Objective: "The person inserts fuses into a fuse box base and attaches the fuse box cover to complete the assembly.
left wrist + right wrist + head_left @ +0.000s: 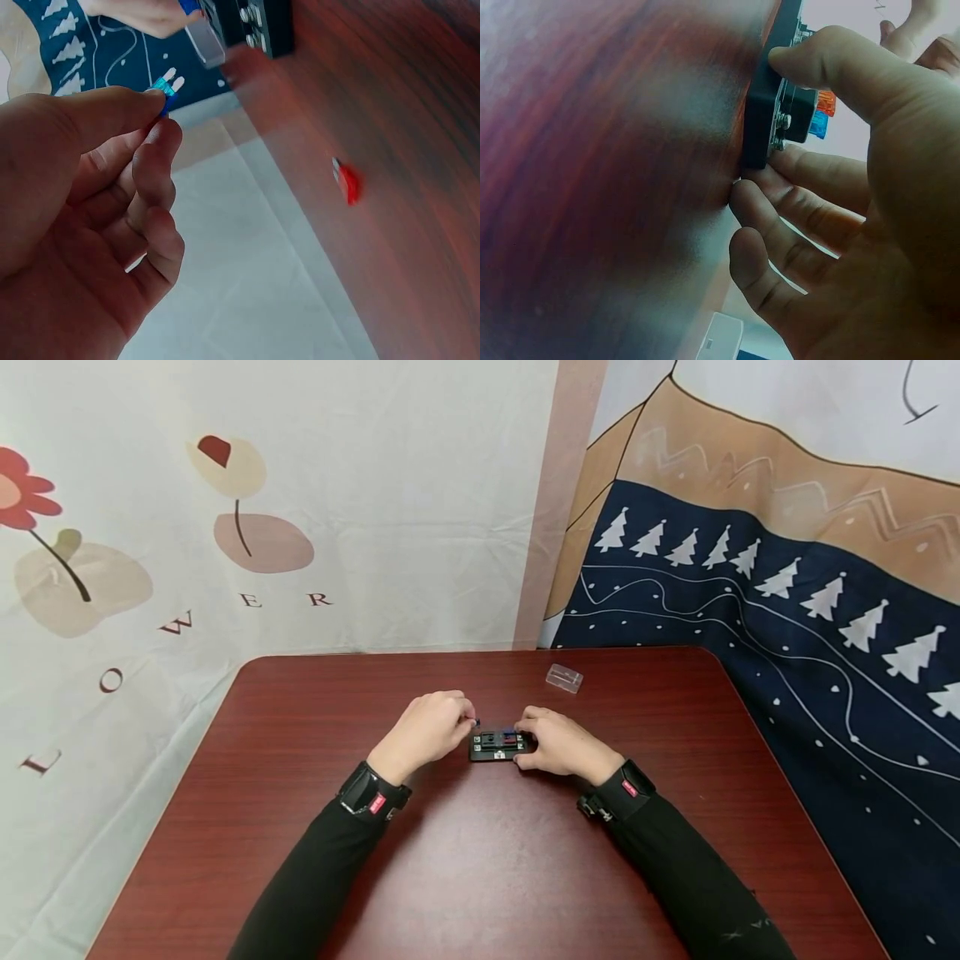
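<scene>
Only the left wrist view shows the loose red piece (348, 185); left hand (423, 731) pinches blue fuse (163, 87), right hand (561, 745) grips black fuse block (491, 746), clear case (564, 678) beyond.

I have room along the surface (495, 860) between the 2 sleeves (311, 881) (690, 868), up to the black block (495, 746). The right grip (558, 745) bars its right end, the left grip (427, 727) its far left corner; beyond, a transparent case (564, 678) stands in the way.
</scene>
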`<state>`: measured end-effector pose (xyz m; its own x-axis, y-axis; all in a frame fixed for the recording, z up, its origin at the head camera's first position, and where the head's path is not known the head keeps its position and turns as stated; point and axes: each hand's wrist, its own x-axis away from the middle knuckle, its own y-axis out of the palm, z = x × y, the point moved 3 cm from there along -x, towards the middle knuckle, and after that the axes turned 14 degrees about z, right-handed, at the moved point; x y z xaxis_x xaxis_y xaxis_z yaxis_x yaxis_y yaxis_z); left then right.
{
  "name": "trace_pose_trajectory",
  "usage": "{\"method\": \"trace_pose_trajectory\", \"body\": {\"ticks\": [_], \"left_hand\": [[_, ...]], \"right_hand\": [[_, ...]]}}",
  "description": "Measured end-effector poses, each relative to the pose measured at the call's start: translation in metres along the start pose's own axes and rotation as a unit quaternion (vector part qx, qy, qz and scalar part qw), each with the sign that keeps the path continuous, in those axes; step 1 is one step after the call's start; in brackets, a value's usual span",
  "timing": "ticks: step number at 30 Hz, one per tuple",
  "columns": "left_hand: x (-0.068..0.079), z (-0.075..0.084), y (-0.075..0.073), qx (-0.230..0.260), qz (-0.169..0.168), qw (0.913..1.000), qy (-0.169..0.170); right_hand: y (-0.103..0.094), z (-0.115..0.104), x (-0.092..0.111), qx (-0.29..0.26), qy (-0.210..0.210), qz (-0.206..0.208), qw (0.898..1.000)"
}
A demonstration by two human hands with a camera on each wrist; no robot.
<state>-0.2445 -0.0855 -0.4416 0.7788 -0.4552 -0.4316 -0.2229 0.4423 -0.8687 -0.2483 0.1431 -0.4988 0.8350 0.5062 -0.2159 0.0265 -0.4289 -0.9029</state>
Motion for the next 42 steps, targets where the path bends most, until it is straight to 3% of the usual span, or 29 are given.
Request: {"method": "trace_pose_trajectory", "body": {"ticks": [7,18,42], "left_hand": [[-0.005,0.011,0.012,-0.011,-0.018,0.9996,0.019],[-0.004,0.012,0.026,-0.028,-0.019,0.9988,0.036],[-0.007,0.013,0.033,-0.039,-0.028,0.9982,0.035]], "right_hand": [[0.001,0.001,0.000,0.000,-0.002,0.001,1.000],[0.001,0.001,-0.001,0.002,-0.001,-0.001,1.000],[0.000,0.001,0.000,0.006,-0.004,0.002,1.000]]}}
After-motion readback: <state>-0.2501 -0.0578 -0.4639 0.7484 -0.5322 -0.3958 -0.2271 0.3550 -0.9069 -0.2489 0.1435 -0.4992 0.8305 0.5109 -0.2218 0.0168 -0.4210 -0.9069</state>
